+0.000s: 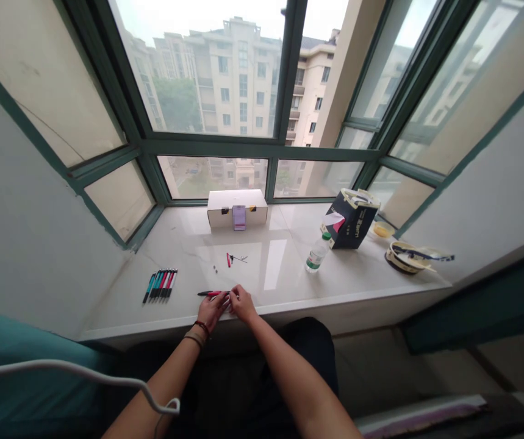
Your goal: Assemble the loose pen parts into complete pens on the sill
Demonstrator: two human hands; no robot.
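Close to the front edge of the white sill, my left hand (215, 309) and my right hand (243, 303) meet with their fingertips almost touching. A red and black pen (211, 293) runs sideways along my left fingertips, its black end pointing left. The fingers of my right hand are pinched near the pen's other end; what they hold is hidden. Something pale shows between the hands, too small to name. Beyond them lie a short red pen part (228, 260) and several thin pieces (240, 259). Two tiny grey bits (215, 269) sit nearby.
A row of several pens (160, 286) lies at the left. At the back stands a white box (237, 201) with a purple packet (239, 218) against it. Rightward are a bottle (316, 256), a dark carton (352, 222) and a round container (405, 259). A white cable (60, 364) crosses lower left.
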